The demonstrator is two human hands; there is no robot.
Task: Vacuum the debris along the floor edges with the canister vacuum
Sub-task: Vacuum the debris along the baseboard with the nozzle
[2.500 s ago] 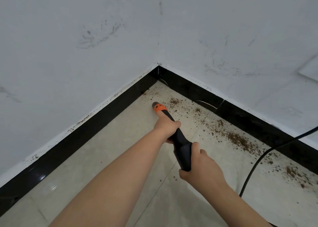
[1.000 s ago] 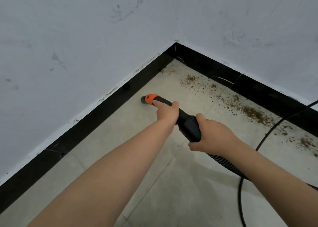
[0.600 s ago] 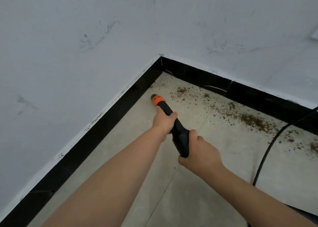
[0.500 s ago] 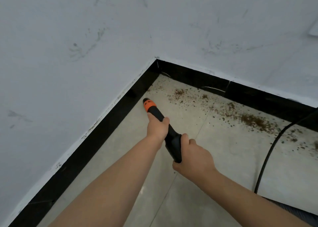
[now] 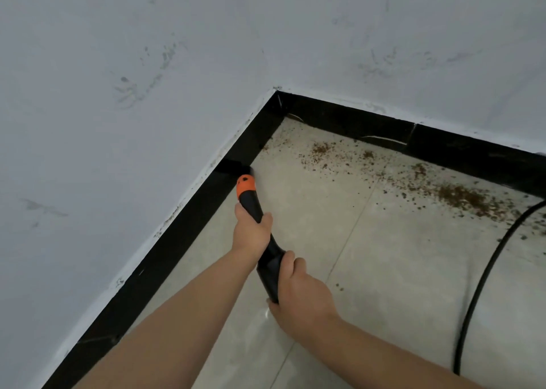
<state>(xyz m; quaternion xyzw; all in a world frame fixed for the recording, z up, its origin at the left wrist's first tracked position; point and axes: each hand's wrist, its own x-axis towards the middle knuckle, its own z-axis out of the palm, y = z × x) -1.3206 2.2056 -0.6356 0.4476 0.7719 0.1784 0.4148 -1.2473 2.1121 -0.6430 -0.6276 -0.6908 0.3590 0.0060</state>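
Left hand: the left hand (image 5: pixel 251 232) is curling its fingers round the front part of the vacuum wand (image 5: pixel 260 235), just behind the orange collar (image 5: pixel 245 184).
Right hand: the right hand (image 5: pixel 301 289) is gripping the thicker black rear end of the wand, thumb lying along its top.
Wand: it is pointing toward the floor's left edge, its tip sitting right at the black baseboard (image 5: pixel 177 235), a little short of the floor's far corner.
Debris: brown debris (image 5: pixel 455 195) is lying scattered along the floor's far edge, from near the corner toward the right, well apart from the wand tip.
Cable: a black cable (image 5: pixel 484 273) is curving over the floor (image 5: pixel 384 270) at its right side.
Walls: 2 scuffed white walls (image 5: pixel 118 93) are meeting above the corner.
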